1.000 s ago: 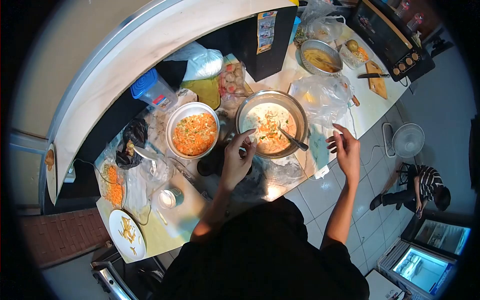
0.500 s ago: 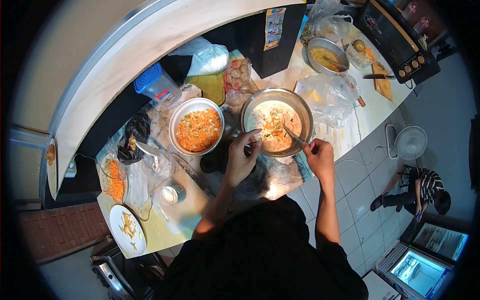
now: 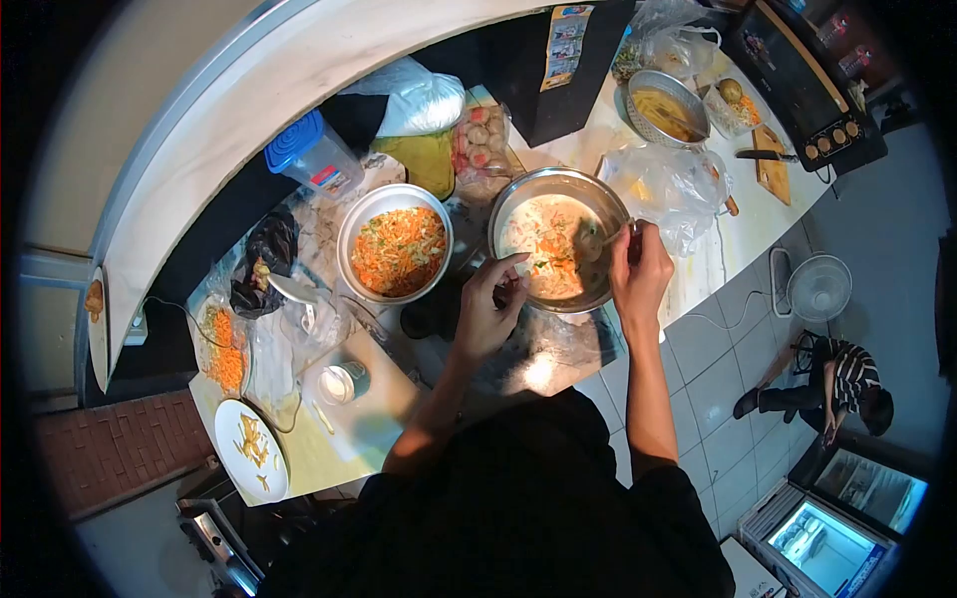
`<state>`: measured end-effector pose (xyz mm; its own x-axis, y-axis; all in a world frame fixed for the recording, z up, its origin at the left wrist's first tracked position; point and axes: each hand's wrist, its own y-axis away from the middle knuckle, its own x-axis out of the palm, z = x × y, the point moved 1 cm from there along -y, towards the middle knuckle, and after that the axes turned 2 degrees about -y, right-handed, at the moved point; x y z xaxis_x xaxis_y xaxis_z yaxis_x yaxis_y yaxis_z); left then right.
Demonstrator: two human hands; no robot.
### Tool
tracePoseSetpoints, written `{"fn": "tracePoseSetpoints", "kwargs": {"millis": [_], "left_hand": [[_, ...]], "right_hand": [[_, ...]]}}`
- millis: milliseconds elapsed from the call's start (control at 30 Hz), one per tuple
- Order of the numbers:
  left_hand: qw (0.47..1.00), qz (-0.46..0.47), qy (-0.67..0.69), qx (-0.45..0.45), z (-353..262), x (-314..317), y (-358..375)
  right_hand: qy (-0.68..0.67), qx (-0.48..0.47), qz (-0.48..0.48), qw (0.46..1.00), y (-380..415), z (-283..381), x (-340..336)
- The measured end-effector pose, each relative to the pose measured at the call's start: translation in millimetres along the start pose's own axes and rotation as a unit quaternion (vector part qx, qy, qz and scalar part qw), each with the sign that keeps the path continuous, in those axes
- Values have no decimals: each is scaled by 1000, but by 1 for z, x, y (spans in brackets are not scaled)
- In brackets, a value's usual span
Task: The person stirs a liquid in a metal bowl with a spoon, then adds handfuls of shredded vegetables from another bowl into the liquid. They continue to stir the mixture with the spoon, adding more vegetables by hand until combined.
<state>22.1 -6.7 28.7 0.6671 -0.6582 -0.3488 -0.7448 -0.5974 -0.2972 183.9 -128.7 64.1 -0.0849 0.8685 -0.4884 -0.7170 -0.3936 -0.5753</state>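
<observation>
A steel mixing bowl holds a pale, creamy batter with shredded carrot and green bits on top. My right hand is closed around the handle of a metal spoon at the bowl's right rim; the spoon's head is in the batter. At the lower left rim, my left hand has its thumb and fingers curled over the edge, gripping the bowl. Left of it stands a white bowl filled with shredded carrot and cabbage.
Right of the mixing bowl lie a clear plastic bag, a colander and a knife on a cutting board. A cup and a white plate stand at left. Another person sits at far right.
My right hand has moved up and right along the bowl's rim, and the spoon has swung with it through the batter. My left hand stays at the lower left rim.
</observation>
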Motion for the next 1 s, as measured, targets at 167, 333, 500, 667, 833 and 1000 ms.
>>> {"fn": "tracePoseSetpoints", "kwargs": {"millis": [167, 333, 500, 667, 833, 1000], "left_hand": [[1000, 1, 20, -15, 1, -1, -1], [998, 7, 32, -48, 1, 0, 0], [997, 12, 42, -69, 2, -1, 1], [996, 3, 48, -75, 3, 1, 1], [998, -1, 31, -49, 3, 1, 0], [1000, 1, 18, -25, 3, 1, -1]], "right_hand": [[82, -1, 81, 993, -19, -9, 4], [-24, 94, 73, 993, -26, -15, -7], [15, 104, 93, 990, -22, -14, -28], [-51, 87, 93, 991, -15, -12, -38], [-114, 125, 47, 984, -5, -26, -40], [-130, 156, 34, 979, 0, -27, -35]]}}
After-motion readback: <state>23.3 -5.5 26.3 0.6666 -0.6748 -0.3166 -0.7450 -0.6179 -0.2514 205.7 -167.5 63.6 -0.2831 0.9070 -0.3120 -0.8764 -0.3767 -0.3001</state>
